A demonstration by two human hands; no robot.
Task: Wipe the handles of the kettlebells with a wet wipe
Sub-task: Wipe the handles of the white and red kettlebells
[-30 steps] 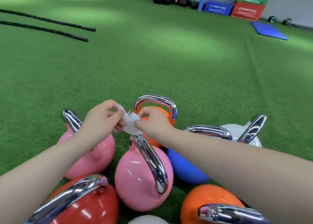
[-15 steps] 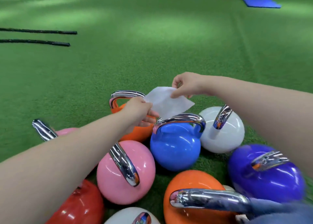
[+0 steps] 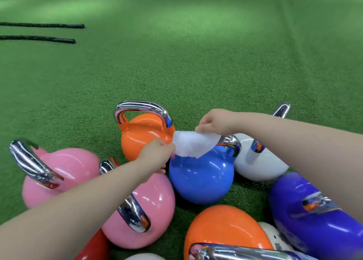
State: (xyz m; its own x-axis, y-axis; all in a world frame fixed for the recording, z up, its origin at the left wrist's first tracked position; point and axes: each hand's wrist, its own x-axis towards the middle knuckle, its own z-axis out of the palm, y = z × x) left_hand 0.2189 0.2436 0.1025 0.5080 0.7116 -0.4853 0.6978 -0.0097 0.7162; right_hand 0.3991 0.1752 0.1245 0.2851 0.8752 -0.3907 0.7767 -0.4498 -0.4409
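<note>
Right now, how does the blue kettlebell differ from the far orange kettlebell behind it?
The blue kettlebell has the wet wipe draped over most of its handle, held stretched by the left hand and the right hand; the far orange kettlebell has a bare, fully visible handle. Blue stands nearer the camera, orange farther back and to its left. Both stand upright on the green turf and have shiny chrome handles.

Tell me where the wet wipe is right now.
Centre of the head view: the wet wipe is stretched between the left hand and right hand, over the blue kettlebell's handle.
</note>
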